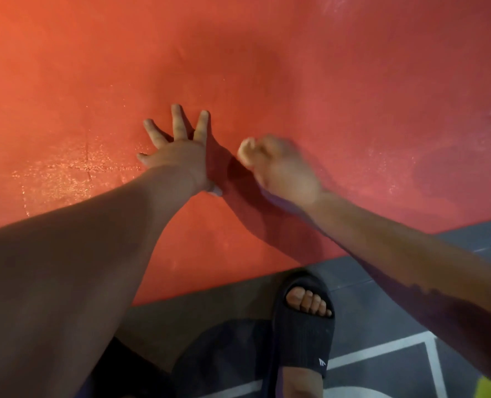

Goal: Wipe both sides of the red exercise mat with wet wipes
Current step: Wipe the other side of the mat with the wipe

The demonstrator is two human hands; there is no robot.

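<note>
Down on the grey floor [382, 311] lies the broad red exercise mat [296, 67]; the left hand [178, 156], fingers splayed, presses a white wet wipe [216, 191] onto it. The right hand [278, 165], blurred, curls its fingers; whether round anything, I cannot tell.

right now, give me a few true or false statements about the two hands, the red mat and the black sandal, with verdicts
1. The left hand lies on the red exercise mat with its fingers spread. True.
2. The right hand is flat, with straight fingers. False: its fingers are curled, and the hand is blurred.
3. A bit of white wet wipe shows at the heel of the left hand. True.
4. The black rubber slide sandal stands on the mat. False: it stands on the dark grey floor, just off the mat's near edge.
</note>
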